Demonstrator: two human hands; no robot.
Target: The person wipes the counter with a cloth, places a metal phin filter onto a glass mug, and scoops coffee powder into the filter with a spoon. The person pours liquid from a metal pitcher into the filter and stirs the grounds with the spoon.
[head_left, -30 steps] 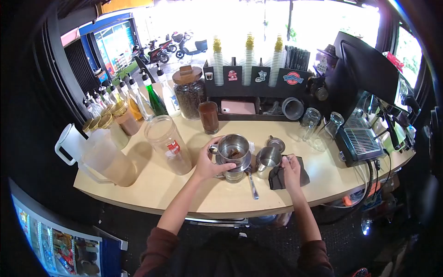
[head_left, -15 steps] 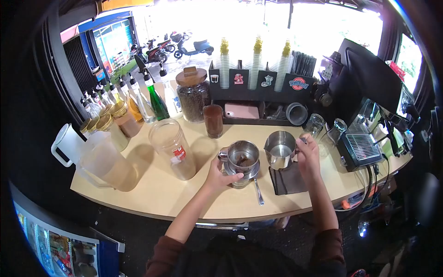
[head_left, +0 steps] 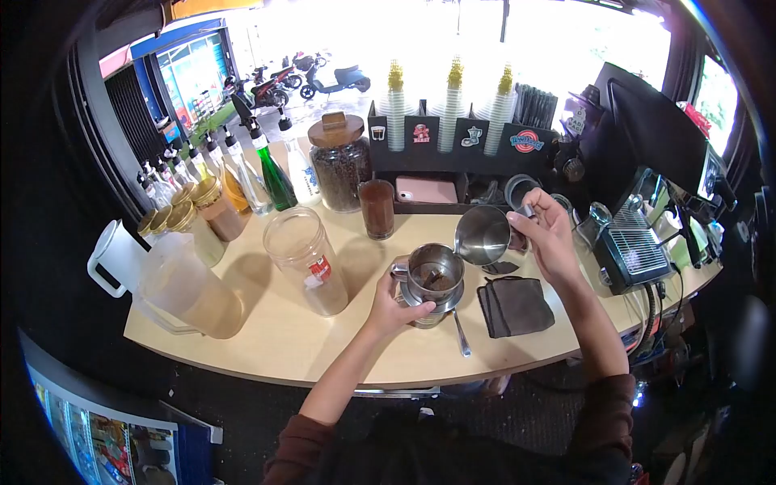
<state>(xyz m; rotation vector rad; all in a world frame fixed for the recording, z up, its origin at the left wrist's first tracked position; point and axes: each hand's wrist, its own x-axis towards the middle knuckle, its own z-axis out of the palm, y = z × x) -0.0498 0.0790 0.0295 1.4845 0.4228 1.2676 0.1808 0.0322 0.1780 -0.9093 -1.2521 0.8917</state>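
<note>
A metal coffee drip filter [head_left: 436, 275] with dark coffee in it sits on top of a short glass [head_left: 428, 322]. My left hand [head_left: 396, 303] is closed round the left side of the filter, thumb across its lower rim. In my right hand [head_left: 548, 234] is the handle of a steel pitcher [head_left: 482, 236], raised and tipped to the left, its spout at the filter's right edge. Whether liquid is running from the spout is too small to tell. A spoon [head_left: 461, 333] lies just right of the glass, and a folded dark cloth [head_left: 517, 307] lies below the pitcher.
Behind the filter stand a glass of brown drink [head_left: 377, 212] and a jar of coffee beans [head_left: 340, 170]. A tall clear container [head_left: 307, 263] and a plastic jug [head_left: 190, 287] are to the left. A black cup organizer [head_left: 453, 182] lines the back; a drip tray [head_left: 630, 250] is at right.
My right hand has lifted the pitcher off the cloth area and tilted it leftward to the filter. My left hand stays on the filter. The view has shifted slightly.
</note>
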